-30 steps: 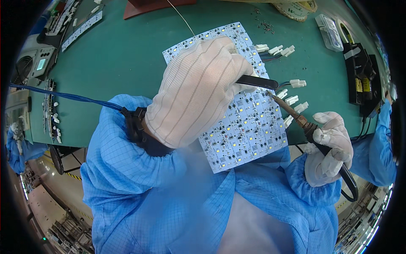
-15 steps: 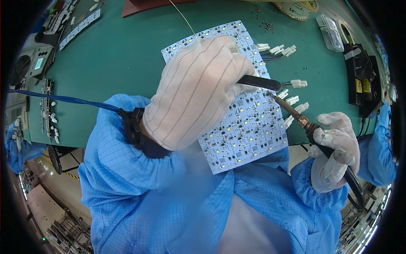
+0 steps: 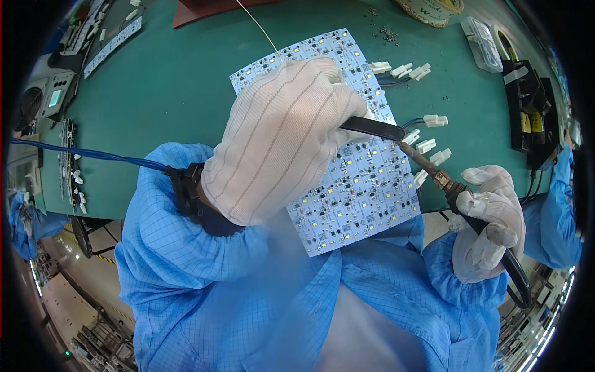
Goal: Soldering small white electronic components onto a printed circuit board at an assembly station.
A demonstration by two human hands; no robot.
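Observation:
My left hand [image 3: 288,139], in a white striped glove, lies over the pale LED circuit board [image 3: 356,204] and hides its middle. Its fingers are closed on black tweezers [image 3: 375,128], which point right across the board; their gripping tips are hard to make out. From the right, my gloved right hand [image 3: 489,223] grips a soldering iron [image 3: 434,173] with a dark handle. The iron's tip reaches the board's right edge, close beside the end of the tweezers. Wired white connectors [image 3: 426,146] stick out along that edge. A thin wire [image 3: 257,25] runs down to the board's far edge.
On the green mat [image 3: 167,87] sit a clear plastic box [image 3: 482,44], a black holder [image 3: 530,115], a basket [image 3: 431,9] and scattered small dark parts [image 3: 387,35]. Board strips [image 3: 69,164] lie at left. A blue cord [image 3: 87,150] runs to my left wrist. Other people's blue sleeves show at both sides.
The board and both hands appear slightly further left in the view. The tweezers have shifted slightly down relative to the board, nearer the iron's tip. Both hands keep their holds.

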